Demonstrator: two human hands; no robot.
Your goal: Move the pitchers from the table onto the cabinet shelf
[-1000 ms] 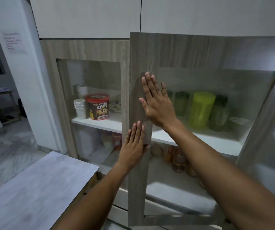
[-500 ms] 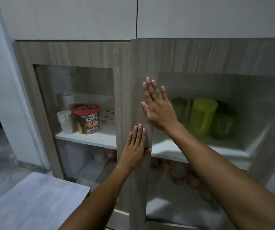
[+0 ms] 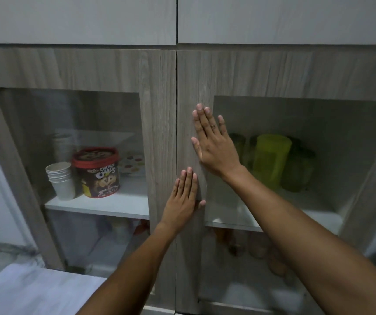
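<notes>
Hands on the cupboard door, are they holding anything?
No, nothing is held. The left hand and the right hand lie flat, fingers stretched out, pressing on the wooden frame of the right cabinet door.

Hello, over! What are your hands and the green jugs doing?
Left hand and right hand flat on wooden cabinet door. Lime-green plastic pitcher shelved behind glass. Nothing blocking.

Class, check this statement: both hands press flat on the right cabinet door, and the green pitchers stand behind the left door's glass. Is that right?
Not quite. The head view shows the green pitchers behind the right cabinet door glass. Both the left hand and right hand do press flat on that door.
</notes>
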